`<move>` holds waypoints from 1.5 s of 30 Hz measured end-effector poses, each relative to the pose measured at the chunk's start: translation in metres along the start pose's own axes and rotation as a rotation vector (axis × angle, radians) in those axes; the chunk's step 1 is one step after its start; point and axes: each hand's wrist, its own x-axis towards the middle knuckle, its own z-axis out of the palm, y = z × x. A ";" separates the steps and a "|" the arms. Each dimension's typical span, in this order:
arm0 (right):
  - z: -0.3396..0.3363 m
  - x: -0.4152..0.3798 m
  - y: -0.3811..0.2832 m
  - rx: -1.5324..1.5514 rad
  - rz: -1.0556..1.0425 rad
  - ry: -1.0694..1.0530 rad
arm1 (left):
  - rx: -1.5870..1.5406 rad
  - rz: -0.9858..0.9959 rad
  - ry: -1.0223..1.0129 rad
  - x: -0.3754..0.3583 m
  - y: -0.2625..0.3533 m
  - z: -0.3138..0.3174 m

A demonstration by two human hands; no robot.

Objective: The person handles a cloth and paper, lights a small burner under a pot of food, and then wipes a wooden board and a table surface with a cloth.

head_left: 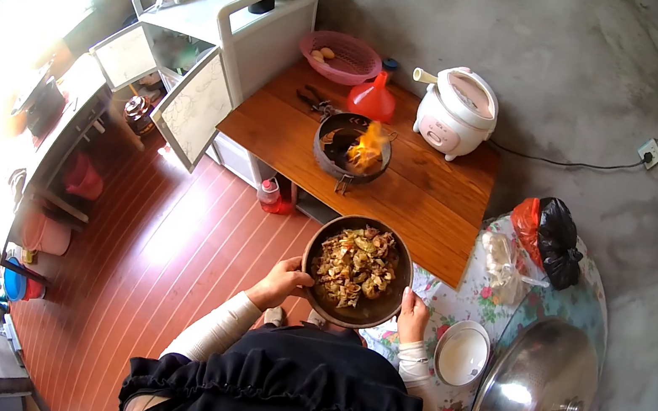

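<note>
I hold a dark round pan (400,260) full of cooked food in front of my chest. My left hand (281,281) grips its left rim, and my right hand (413,315) grips its right rim. Beyond the pan, a small charcoal stove (332,148) burns with an open flame on the low wooden table (422,211).
A white rice cooker (456,110), red funnel (374,98), pink basket (343,56) and tongs (316,102) sit on the wooden table. At right, a floral-clothed table (553,300) carries a large metal lid (535,394), a white bowl (462,353) and plastic bags (547,236). A white cabinet (217,44) stands at left.
</note>
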 end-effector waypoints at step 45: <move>-0.018 0.090 -0.018 -0.193 -0.142 -0.032 | 0.775 0.170 0.117 0.059 0.063 0.014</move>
